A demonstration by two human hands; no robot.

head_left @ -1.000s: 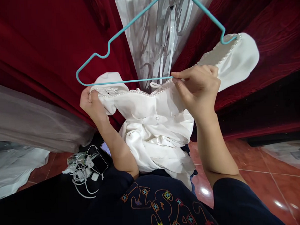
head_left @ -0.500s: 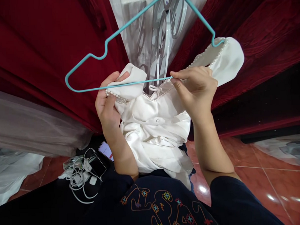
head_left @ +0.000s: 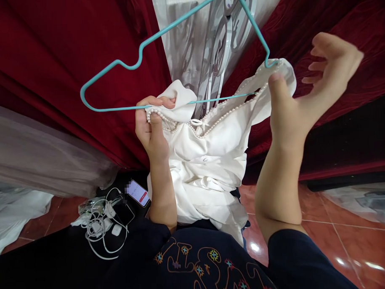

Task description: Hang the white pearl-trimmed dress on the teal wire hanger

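A white dress [head_left: 224, 139] with pearl trim along its neckline lies gathered in my lap. My left hand [head_left: 154, 133] is closed on one shoulder of the dress, fingers behind and thumb in front of the pearl edge. A light-blue clothes hanger [head_left: 182, 21] stands above the dress; its right end is inside the other shoulder, while the left end sticks out free past my left hand. The hanger's bottom bar passes across the neckline. My right hand [head_left: 313, 94] is open beside the right shoulder, its thumb at the cloth edge and its bent fingers apart from it.
Dark red curtains [head_left: 65, 47] hang on both sides, with a white ornamental metal frame [head_left: 222, 55] between them. To my left, a lit phone [head_left: 139, 192] and tangled white cables [head_left: 96, 230] lie on a black surface. Reddish floor tiles [head_left: 321, 211] show at right.
My right hand has let go of the hanger's bottom bar and moved right, spreading open. The right shoulder of the dress has shifted left and lower. My left hand still holds its shoulder.
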